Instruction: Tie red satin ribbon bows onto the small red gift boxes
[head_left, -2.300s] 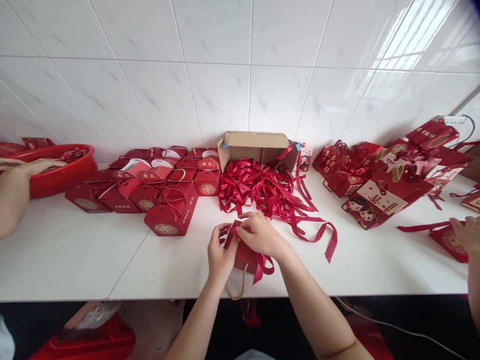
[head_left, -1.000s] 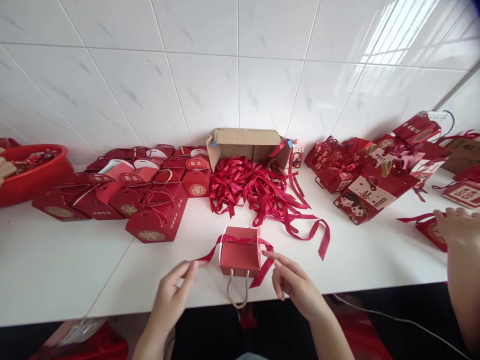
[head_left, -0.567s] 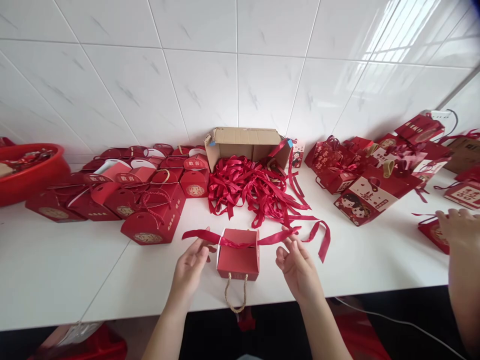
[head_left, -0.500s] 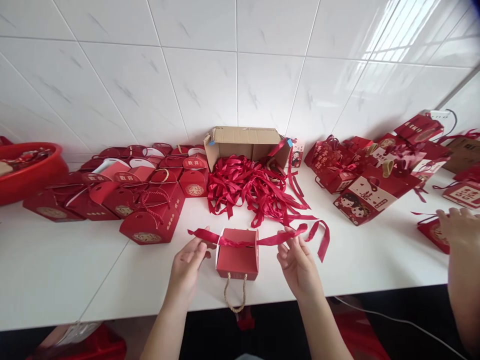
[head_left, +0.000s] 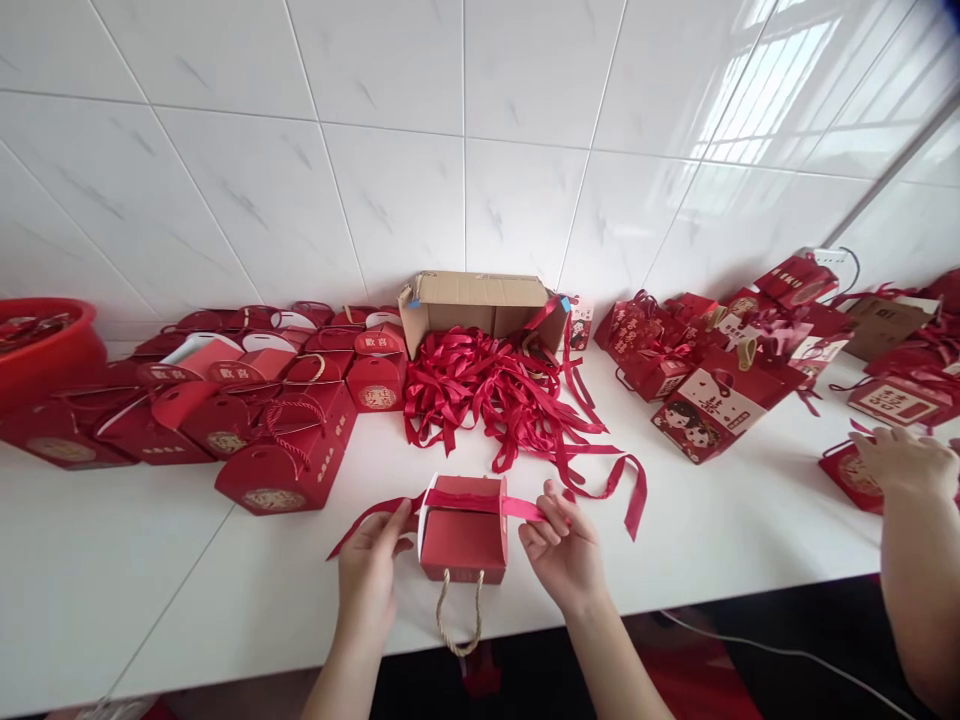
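A small red gift box (head_left: 463, 545) sits on the white table in front of me, its twisted rope handle (head_left: 459, 652) hanging toward the near edge. Across the top of the box runs a red ribbon (head_left: 465, 499). My left hand (head_left: 373, 562) pinches the ribbon just left of the box, and a loose tail trails beyond it toward the left. To the right of the box my right hand (head_left: 564, 550) is closed on the ribbon's other side.
Behind the box a cardboard carton (head_left: 480, 290) spills a heap of red ribbons (head_left: 487, 390). Several red gift boxes (head_left: 289, 460) stand at left beside a red basin (head_left: 52, 355). More decorated boxes (head_left: 701, 415) stand at right, where another person's hand (head_left: 911, 462) touches a small box (head_left: 851, 478).
The ribbon now lies flatter and tauter across the box. My right hand has come closer to the box, and a longer ribbon tail shows beyond my left hand. The view has shifted slightly.
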